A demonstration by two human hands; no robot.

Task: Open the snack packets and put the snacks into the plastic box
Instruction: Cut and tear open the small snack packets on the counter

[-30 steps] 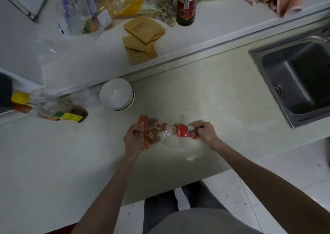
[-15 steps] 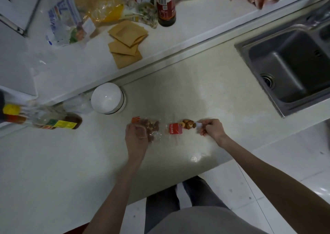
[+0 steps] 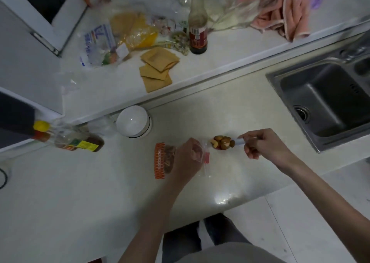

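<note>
Snack packet (image 3: 166, 160), clear with an orange printed edge, lies on the pale counter (image 3: 80, 192) near its front edge. Left hand (image 3: 187, 158) rests on top of it, fingers curled over the clear film; grip narrow, holding the packet down. Dark nuts show through the film left of the hand. A red label and a loose strip of film stick out at the hand's right side.

A small heap of mixed nuts (image 3: 222, 142), one a cashew, sits just beside the packet's open end, between the two hands. Cannot tell whether the nuts lie on the counter or on film.

Right hand (image 3: 260, 144) is right of the heap, fingers curled, thumb and forefinger pinching a pale strip that reaches toward the nuts; grip narrow, holding that strip.

White bowl (image 3: 133, 121) stands behind the packet, well apart. Bottles (image 3: 68, 140) lie at the left. Sink (image 3: 324, 100) at the right. Raised ledge behind carries a dark bottle (image 3: 197, 32), tan squares (image 3: 157, 68), bags and a pink cloth (image 3: 284, 20).
</note>
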